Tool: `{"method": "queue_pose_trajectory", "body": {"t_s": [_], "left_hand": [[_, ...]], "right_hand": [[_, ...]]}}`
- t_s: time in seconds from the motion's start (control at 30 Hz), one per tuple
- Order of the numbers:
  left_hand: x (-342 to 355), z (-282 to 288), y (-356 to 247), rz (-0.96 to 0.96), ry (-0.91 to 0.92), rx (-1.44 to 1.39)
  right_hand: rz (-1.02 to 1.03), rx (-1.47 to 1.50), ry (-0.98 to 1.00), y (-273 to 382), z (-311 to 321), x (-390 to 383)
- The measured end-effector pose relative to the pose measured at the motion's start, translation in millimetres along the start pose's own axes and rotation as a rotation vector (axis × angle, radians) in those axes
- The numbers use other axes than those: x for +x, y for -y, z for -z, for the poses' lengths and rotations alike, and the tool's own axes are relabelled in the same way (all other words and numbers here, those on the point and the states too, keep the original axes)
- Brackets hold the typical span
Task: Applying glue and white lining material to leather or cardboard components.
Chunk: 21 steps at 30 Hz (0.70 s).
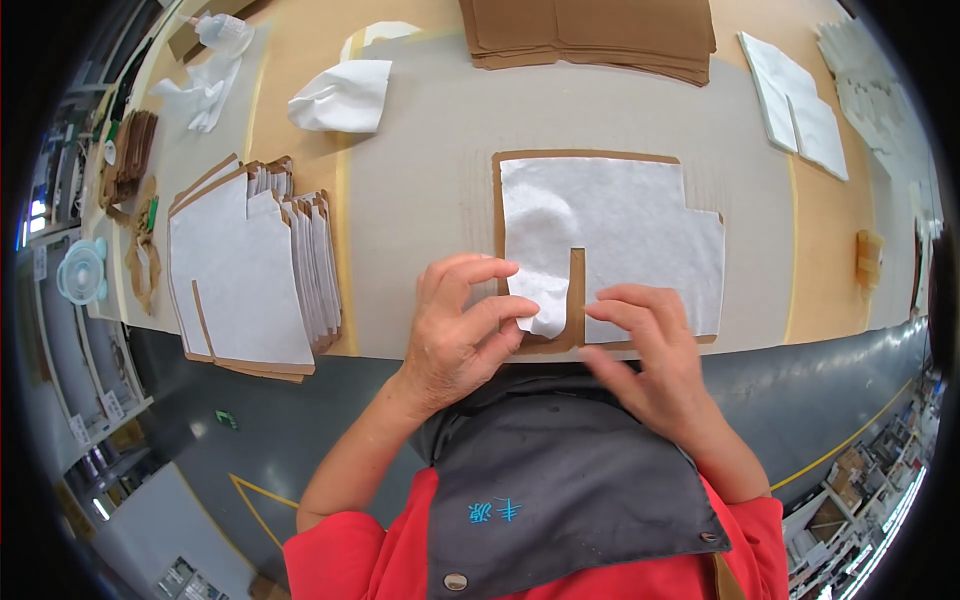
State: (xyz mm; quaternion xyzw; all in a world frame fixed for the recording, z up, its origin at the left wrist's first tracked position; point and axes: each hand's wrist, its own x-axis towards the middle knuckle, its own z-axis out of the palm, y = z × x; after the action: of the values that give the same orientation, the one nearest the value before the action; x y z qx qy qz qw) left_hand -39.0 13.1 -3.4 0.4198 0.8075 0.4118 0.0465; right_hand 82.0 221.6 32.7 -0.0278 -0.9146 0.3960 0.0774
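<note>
A white fabric-like sheet (630,260) with a notched corner and a slot lies on a brown backing piece (577,295) near the table's front edge. My left hand (455,330) pinches the sheet's lifted, wrinkled strip left of the slot between thumb and fingers. My right hand (650,355) is just right of the slot, fingers curved and apart, fingertips at or just over the sheet near its lower edge; whether they touch it I cannot tell.
A stack of layered white-and-brown pieces (240,280) lies at left. Brown sheets (585,35) sit at the back, crumpled white material (340,95) back left, white pieces (790,100) at right. A bottle (220,35), a small fan-like blue object (82,272) and amber tape (868,258) are near the sides.
</note>
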Motion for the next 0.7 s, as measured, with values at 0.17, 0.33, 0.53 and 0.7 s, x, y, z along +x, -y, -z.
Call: {"method": "queue_pose_trajectory", "body": {"t_s": [0.17,0.33,0.53,0.7], "left_hand": [[2.1,-4.9,-3.8,0.085,-0.069,-0.055],[2.2,-4.8,-6.7,0.152,-0.126,-0.098],[-3.0,5.2,-13.2,0.194,-0.243,-0.166],[-15.8,-10.4,-17.3,-0.056,-0.014,0.218]], "right_hand": [[0.131,-0.209,-0.010,3.9,-35.4,11.2],[0.196,-0.335,-0.184,-6.2,-58.1,16.8],[0.227,-0.296,-0.136,-7.9,-32.0,36.2],[0.121,-0.129,-0.084,-8.9,-17.0,55.7]]}}
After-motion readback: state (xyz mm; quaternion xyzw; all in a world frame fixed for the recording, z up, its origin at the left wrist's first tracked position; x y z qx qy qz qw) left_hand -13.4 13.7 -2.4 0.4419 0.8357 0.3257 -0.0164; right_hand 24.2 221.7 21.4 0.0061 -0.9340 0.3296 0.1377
